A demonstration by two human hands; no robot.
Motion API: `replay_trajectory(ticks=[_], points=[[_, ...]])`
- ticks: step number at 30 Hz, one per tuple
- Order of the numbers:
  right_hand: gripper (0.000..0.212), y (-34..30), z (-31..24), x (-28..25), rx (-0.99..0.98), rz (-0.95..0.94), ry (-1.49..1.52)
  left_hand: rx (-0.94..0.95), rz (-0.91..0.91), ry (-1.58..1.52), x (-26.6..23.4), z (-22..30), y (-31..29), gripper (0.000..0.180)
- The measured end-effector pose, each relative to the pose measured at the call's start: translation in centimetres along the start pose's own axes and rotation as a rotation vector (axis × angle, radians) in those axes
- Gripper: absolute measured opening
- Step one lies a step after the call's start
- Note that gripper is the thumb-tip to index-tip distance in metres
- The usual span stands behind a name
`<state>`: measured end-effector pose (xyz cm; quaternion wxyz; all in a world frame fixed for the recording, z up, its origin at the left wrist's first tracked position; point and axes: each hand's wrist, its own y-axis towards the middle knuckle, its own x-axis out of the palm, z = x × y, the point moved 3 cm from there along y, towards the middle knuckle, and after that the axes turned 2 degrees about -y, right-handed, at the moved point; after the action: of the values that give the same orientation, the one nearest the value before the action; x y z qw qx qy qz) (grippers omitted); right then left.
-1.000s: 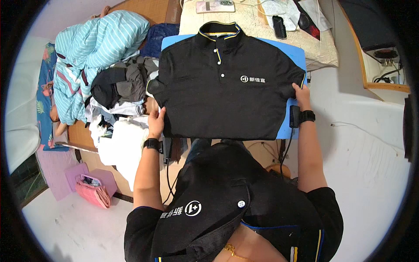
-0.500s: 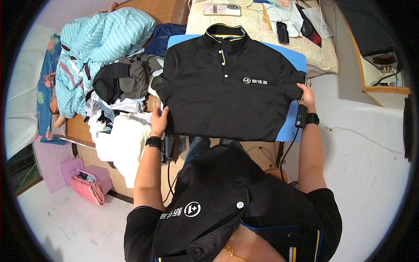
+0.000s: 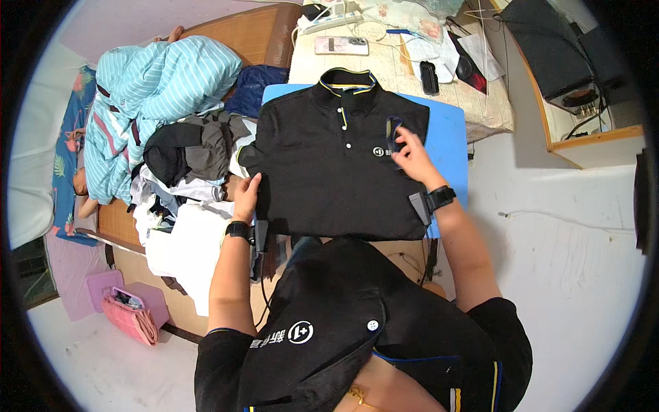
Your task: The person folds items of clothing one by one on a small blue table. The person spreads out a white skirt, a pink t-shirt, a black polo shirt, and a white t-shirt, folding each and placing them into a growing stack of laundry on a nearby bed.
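Observation:
A black polo shirt [image 3: 322, 178] with a yellow-and-blue trimmed collar lies front up on a blue board or small table [image 3: 449, 137]. Its right side is folded inward, so the right edge now runs straight and part of the chest print is covered. My right hand [image 3: 414, 159] is over the right chest, fingers closed on the turned-in sleeve with its trimmed cuff, slightly blurred. At the shirt's left edge, below the left sleeve, my left hand [image 3: 247, 198] pinches the fabric, thumb on top and the other fingers partly hidden.
Left, a bed holds a heap of clothes [image 3: 192, 144], white garments [image 3: 185, 240] and a person under a striped blue blanket [image 3: 165, 82]. Beyond the board, a cloth-covered surface bears a phone [image 3: 341, 46] and a black case [image 3: 429, 78]. A pink bin [image 3: 147, 302] stands on the floor.
My right hand has moved left and inward, folding the shirt's right sleeve and side over the front. My left hand stays at the left edge. The view has shifted slightly.

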<state>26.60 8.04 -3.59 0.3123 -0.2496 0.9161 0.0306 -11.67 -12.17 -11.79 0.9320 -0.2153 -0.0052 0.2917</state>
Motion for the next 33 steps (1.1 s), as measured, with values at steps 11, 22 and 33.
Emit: replay_trajectory(ticks=[11, 22, 33], points=[[0.056, -0.6, 1.2, 1.8, 0.025, 0.161, -0.633, -0.204, -0.002, -0.304, -0.8, 2.5, 3.4, 0.057], [0.053, -0.1, 4.0, 2.3, 0.159, 0.161, -0.839, -0.534, 0.111, -0.54, -0.5, -0.2, 8.4, 0.045], [0.053, 0.6, 5.2, 1.3, 0.292, 0.238, -0.872, -0.094, 0.106, -0.545, 0.5, 4.2, 9.2, 0.002]])
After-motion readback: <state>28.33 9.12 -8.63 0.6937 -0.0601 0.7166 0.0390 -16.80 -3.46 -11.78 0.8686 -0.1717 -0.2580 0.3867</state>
